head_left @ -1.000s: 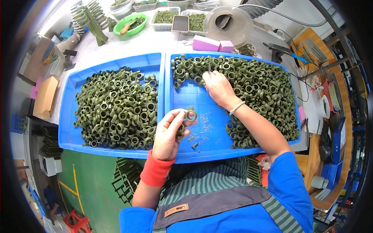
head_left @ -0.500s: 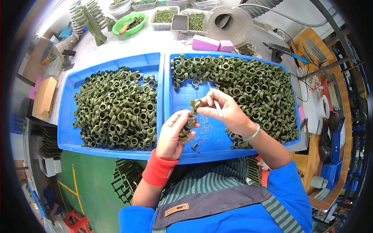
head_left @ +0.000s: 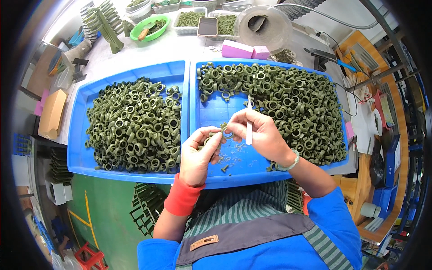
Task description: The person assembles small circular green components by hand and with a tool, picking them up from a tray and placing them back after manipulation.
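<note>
Over the right blue tray (head_left: 213, 112), my two hands meet around a small olive-green ring (head_left: 224, 128) with a stubby projection. My left hand (head_left: 196, 155), a red band on its wrist, pinches the ring from the left. More green rings are partly hidden in its curled fingers. My right hand (head_left: 263, 137) has its fingertips at the ring's right side. It also grips a slim, pale metallic tool (head_left: 249, 128), whose tip points away from me; its exact kind is unclear. Behind the hands lies a large heap of similar green rings (head_left: 301, 108).
The left blue tray (head_left: 77, 148) holds another heap of green rings (head_left: 135, 123). Small scraps and a loose green piece (head_left: 225, 168) lie below my hands. Further back are a green bowl (head_left: 155, 35), a phone (head_left: 207, 27), pink blocks (head_left: 237, 49) and a clear round container (head_left: 274, 40).
Both hands have moved slightly lower and closer together. The tool has swung more upright in the picture, and the right hand has turned so its back shows more.
</note>
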Demonstrator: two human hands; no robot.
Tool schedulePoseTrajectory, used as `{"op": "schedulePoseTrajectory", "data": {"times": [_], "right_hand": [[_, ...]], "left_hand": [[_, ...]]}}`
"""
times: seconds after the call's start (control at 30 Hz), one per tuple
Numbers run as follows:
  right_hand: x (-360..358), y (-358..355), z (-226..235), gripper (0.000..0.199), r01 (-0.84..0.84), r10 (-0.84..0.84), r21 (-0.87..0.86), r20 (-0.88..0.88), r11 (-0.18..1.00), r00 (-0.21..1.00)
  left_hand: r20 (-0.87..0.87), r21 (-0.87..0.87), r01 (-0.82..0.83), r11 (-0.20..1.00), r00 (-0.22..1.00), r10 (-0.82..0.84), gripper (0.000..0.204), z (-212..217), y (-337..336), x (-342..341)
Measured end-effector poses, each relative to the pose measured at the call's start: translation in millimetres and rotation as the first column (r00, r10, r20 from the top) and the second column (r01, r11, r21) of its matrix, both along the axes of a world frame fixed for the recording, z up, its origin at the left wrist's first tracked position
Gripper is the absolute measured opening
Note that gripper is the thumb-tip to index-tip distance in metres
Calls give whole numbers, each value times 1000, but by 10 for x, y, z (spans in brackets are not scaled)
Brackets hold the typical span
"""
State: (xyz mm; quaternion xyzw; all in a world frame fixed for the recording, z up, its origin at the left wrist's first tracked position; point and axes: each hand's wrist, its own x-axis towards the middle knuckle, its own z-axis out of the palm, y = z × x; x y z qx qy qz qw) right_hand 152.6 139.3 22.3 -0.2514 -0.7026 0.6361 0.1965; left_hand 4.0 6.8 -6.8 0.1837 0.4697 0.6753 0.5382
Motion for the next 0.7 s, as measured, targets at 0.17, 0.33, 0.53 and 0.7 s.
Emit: {"op": "schedulePoseTrajectory", "data": {"times": [0.17,0.33,0.53,0.7], "right_hand": [[61,133,111,47,8,-15,-55,-131,998,991],[190,305,177,35,-35,7,-137,-202,990,979],[290,367,317,24,-183,191,73,-124,980,974],[251,312,273,24,-222,238,110,-168,969,957]], "left_hand": [[50,-16,-16,1000,999,16,15,11,-16,-46],[-95,-62,31,998,995,-37,11,76,-40,-51],[-220,-77,145,986,962,-159,11,148,-47,-122],[-253,-107,237,965,933,-257,13,219,-56,-153]]}}
